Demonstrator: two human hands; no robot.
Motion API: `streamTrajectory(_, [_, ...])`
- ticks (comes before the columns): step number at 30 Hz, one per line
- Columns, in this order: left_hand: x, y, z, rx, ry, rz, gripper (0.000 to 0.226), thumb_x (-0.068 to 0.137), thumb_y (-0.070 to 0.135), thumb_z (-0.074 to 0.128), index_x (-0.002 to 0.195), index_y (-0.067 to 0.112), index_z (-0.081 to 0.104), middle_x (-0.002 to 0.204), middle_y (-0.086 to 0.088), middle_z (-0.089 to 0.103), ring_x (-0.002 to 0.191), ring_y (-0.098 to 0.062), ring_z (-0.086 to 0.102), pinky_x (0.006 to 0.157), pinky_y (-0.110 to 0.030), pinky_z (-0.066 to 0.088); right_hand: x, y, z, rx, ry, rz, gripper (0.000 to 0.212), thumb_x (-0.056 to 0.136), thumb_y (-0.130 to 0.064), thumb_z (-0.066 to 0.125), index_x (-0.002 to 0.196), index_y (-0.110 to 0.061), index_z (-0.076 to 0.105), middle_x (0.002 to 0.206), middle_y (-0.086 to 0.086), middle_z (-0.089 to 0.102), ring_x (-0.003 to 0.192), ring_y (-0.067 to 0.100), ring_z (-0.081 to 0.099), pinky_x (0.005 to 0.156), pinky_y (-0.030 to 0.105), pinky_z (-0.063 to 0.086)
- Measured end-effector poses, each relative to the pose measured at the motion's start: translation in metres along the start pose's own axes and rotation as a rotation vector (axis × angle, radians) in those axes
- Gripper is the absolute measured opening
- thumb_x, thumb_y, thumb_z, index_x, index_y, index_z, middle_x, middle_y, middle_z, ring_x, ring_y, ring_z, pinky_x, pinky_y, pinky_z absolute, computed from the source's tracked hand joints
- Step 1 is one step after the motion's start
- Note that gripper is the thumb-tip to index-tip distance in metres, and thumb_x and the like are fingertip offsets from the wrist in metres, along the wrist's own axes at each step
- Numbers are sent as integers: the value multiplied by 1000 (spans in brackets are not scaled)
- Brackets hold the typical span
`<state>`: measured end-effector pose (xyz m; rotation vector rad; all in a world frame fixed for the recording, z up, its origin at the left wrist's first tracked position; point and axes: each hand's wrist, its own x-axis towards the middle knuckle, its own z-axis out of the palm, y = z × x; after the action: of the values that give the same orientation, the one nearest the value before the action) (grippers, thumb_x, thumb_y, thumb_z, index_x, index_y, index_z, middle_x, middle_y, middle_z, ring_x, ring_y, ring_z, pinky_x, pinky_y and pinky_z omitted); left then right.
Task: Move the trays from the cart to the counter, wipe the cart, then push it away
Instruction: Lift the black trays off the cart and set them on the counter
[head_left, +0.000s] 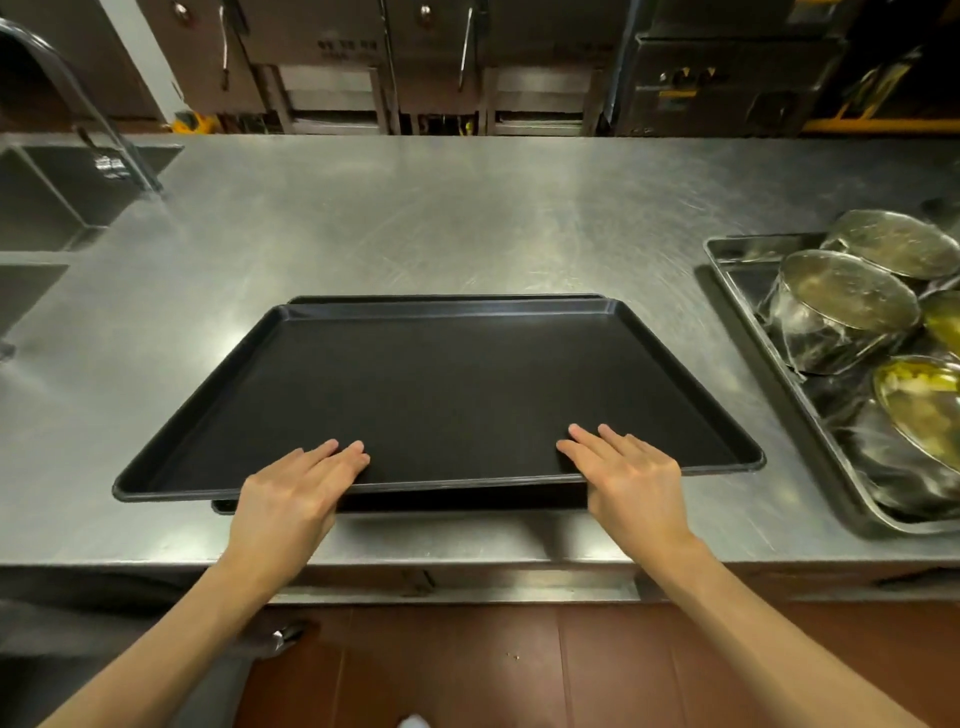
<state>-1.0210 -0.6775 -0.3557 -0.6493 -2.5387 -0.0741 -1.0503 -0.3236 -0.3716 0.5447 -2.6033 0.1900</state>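
Head view looks down at two bare hands on the near edge of a wide black rectangular tray (441, 384). The left hand (291, 493) lies over the near rim, left of the middle; its fingers (343, 454) are straight and flat on the tray floor, not curled round anything. The right hand (634, 478) lies over the same rim further right, also with straight fingers (587, 441) pressed flat on the dark surface. Whether the thumbs hook under the rim I cannot tell, because the backs of the hands hide them.

This tray sits on top of a second black tray (457, 501), of which only a thin strip shows at the near side and at the far edge. The upper one is shifted a little, so the two do not line up exactly. Both rest on the scratched stainless steel counter (415, 218), near its front edge.

To the right, apart from the black trays, stands a shiny metal tray (727, 249) holding several round steel bowls wrapped in clear film (841, 306). At the far left, a steel sink basin (57, 197) is set into the counter, with a curved tap (78, 88) above it. Reddish-brown floor tiles (467, 670) show below the counter.
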Motion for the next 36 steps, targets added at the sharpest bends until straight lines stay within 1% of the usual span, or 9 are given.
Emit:
streamTrajectory(5, [21,-16,18,9,1,5,39,73,-9,57,105,7,75,108,-6,75,100,-30,71,76,-47,61,22,8,17,-28,11,17,57,53,20,71,97,-16,79,105,4,78,94,33,74,75,45,62])
streamTrajectory(10, [27,-27,32,-31,-59,-31,55,54,-16,78,105,4,74,108,-9,75,100,-32,71,74,-51,60,29,11,36,-34,9,21,54,56,17,75,99,-16,79,107,4,77,95,34,74,78,45,62])
streamTrajectory(20, [7,-45,60,-33,-146,-42,60,54,-12,83,111,4,72,116,-11,71,105,-33,68,81,-52,58,22,-3,68,-69,-9,16,64,48,22,74,102,-14,79,109,7,76,97,37,73,77,49,62])
streamTrajectory(23, [-8,-50,74,-10,-110,22,49,72,-13,67,117,6,69,123,-10,68,111,-33,66,87,-50,56,12,-5,77,-74,-11,4,64,54,25,67,104,-13,78,112,6,75,101,37,72,81,48,61])
streamTrajectory(25, [-17,-50,83,-15,-111,20,48,76,-8,57,120,6,67,126,-9,66,114,-33,64,91,-50,55,6,-3,82,-88,-54,5,66,51,22,77,107,-14,77,115,6,75,103,35,71,83,47,60])
streamTrajectory(28, [-28,-45,94,-19,-151,-15,57,69,-11,75,122,8,66,128,-9,65,116,-32,63,93,-51,53,-4,-1,88,-92,-149,7,70,48,9,90,112,-15,76,119,6,73,108,34,70,87,46,59])
streamTrajectory(30, [-33,-44,99,-26,-171,3,54,72,2,79,124,10,65,127,-9,66,115,-32,63,93,-51,53,-11,0,93,-82,-196,-16,71,48,-1,95,115,-15,74,121,7,72,110,33,69,88,47,59])
streamTrajectory(32, [-37,-46,106,-20,-172,39,38,90,28,59,124,12,65,127,-8,66,116,-29,63,92,-49,54,-15,1,98,-74,-247,-18,75,48,-10,97,118,-15,73,124,5,71,112,32,68,90,46,58])
streamTrajectory(36, [-45,-47,122,-25,-191,33,59,100,51,29,120,11,68,125,-7,67,116,-28,63,92,-48,54,-18,4,103,-34,-291,2,71,54,-21,96,121,-19,72,127,2,69,116,29,66,93,44,57])
